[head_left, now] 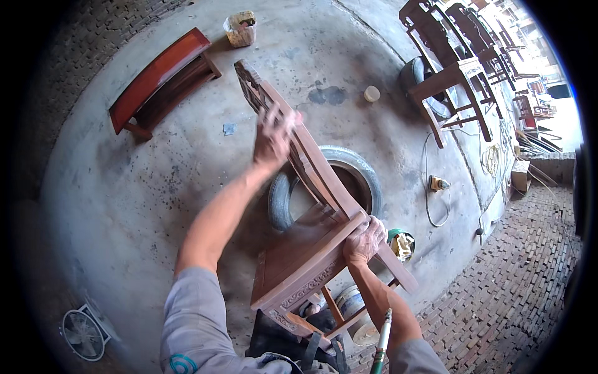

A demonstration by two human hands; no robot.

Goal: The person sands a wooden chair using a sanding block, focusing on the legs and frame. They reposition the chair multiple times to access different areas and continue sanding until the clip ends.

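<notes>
We count two bare hands on one brown wooden chair (305, 283), which lies tilted across the middle of the frame, its back reaching toward the upper left and its seat toward the lower centre. The left hand (274, 134) is on the upper part of the back; its fingers are bent over the rail, but they blur, and we cannot tell whether they grip or only press. The right hand (364, 240) is lower, right of centre, with its fingers curled around the corner where back and seat meet, grasping the frame there.

We see two tyres: one (367, 174) on the floor (143, 206) behind the chair, at the centre, and another (410, 73) at the upper right, beside a crowd of other chairs (439, 40). We make out at least three of those; the far ones are too small to count.

We count three buckets: a cream one (242, 31) at the top, a green one (392, 235) just right of the right hand, and a white one (351, 300) at the lower centre, partly hidden. One red-topped stool (159, 81) stands at the upper left, one fan (84, 335) at the lower left. One yellow power tool (438, 183) lies right of centre with its cord (443, 222). One small blue square (229, 128) and one pale disc (372, 93) lie in the upper middle.
</notes>
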